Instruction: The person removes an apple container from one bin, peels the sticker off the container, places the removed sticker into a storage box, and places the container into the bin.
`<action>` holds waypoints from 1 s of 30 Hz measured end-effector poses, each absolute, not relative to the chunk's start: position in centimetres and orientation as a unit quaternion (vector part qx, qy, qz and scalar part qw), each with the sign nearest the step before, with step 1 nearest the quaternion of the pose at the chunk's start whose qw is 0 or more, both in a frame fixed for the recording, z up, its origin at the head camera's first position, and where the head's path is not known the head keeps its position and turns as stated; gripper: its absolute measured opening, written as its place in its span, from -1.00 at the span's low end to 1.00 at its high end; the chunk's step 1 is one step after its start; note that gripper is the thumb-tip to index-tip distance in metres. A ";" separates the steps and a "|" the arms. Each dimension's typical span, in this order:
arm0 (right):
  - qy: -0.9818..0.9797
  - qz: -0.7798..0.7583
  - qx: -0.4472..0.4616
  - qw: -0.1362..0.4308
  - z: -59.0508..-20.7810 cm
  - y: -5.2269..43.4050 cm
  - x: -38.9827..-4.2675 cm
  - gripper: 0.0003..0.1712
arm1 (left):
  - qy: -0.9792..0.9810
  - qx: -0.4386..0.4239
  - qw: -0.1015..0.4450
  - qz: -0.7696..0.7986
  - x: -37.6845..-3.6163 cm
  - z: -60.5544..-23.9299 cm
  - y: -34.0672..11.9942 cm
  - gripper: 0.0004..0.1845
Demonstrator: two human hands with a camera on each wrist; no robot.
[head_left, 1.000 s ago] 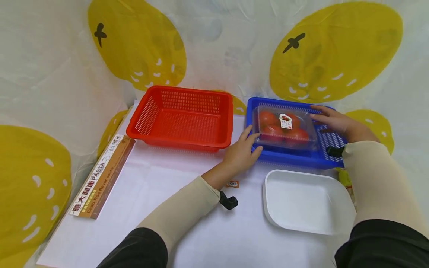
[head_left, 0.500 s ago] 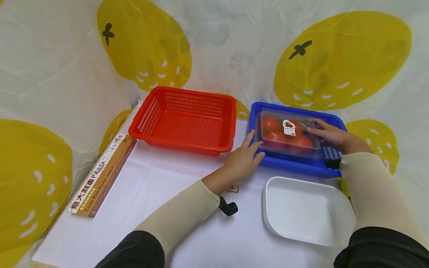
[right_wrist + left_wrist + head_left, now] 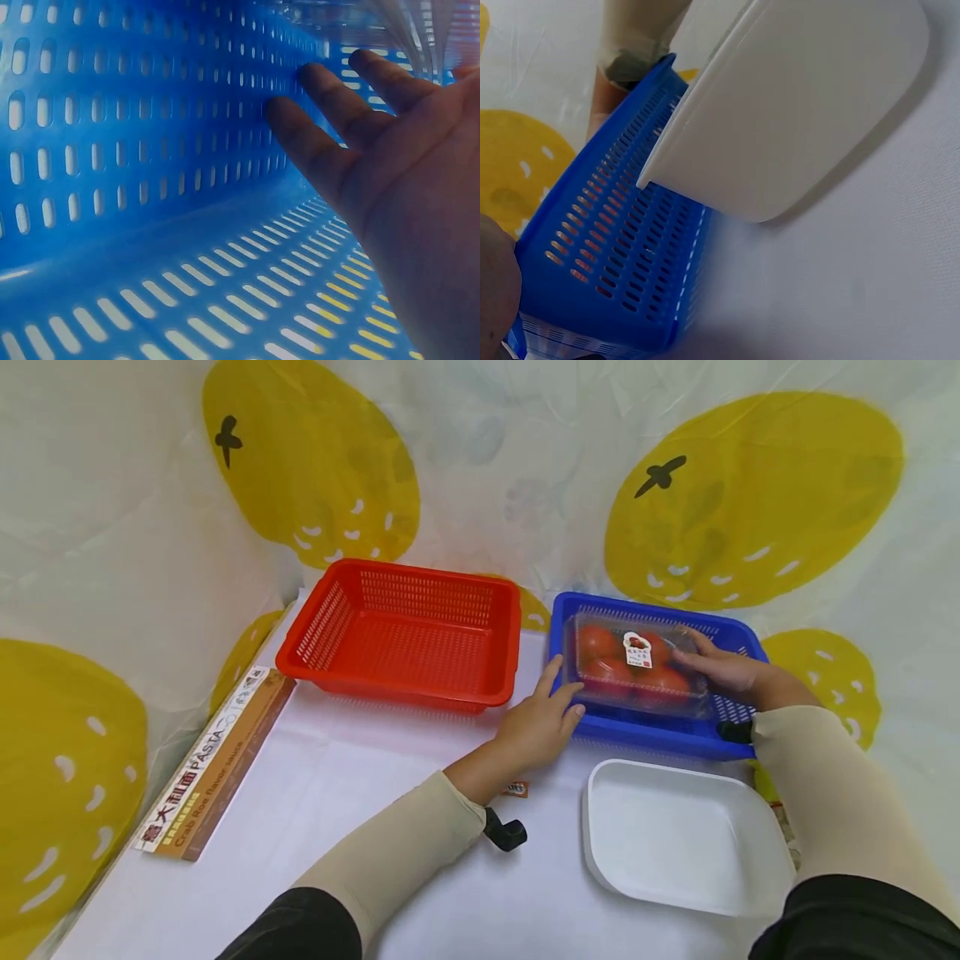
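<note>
A clear plastic pack of tomatoes [image 3: 611, 672] with a white label lies in the blue basket [image 3: 656, 735]. At the pack's right end is my right hand [image 3: 731, 677], its thumb on the lid and its other fingers toward the far side. In the right wrist view that hand [image 3: 420, 172] has several fingers stretched out inside the basket, the pack above them. My left hand [image 3: 534, 727] touches the basket's left rim with spread fingers. Only a bit of the left hand [image 3: 496, 289] shows in the left wrist view, beside the perforated wall.
An empty red basket [image 3: 405, 643] stands left of the blue one. In front of the blue basket sits a white tray [image 3: 686, 839], with a partly hidden yellow packet [image 3: 767, 787] behind it. A pasta box [image 3: 217, 764] lies at the left; a small orange packet [image 3: 516, 789] is by my left wrist.
My right hand has moved left and closer over the pack's right end, its thumb now further onto the lid. The left hand stays at the basket's rim. The pack has not visibly moved.
</note>
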State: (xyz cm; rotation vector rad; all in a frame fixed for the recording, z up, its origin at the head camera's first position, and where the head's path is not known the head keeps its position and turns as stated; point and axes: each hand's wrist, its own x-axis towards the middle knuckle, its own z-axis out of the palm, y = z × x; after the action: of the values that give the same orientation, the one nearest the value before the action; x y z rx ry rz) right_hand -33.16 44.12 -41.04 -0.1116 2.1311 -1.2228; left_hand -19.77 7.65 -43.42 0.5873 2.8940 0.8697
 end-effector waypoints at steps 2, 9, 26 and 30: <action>0.806 -0.484 -0.041 0.339 -41.1 44.0 -32.9 0.04 | 0.939 0.191 0.035 0.283 -19.6 -43.6 7.6 -0.44; 0.776 -0.535 -0.043 0.331 -40.7 44.0 -32.6 -0.02 | 0.935 0.197 0.020 0.294 -19.5 -43.6 7.6 -0.48; 0.742 -0.616 -0.020 0.266 -40.7 44.4 -32.6 -0.32 | 0.932 0.202 0.029 0.300 -19.6 -43.8 7.5 -0.48; 0.740 -0.622 -0.019 0.255 -40.5 44.4 -32.6 -0.33 | 0.932 0.202 0.027 0.299 -19.7 -43.9 7.4 -0.47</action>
State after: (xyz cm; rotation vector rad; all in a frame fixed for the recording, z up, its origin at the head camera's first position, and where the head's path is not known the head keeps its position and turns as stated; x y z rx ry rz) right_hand -32.61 44.36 -40.47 -0.0507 2.0106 -1.6892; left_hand -19.72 7.43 -43.90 0.6226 2.8803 0.9246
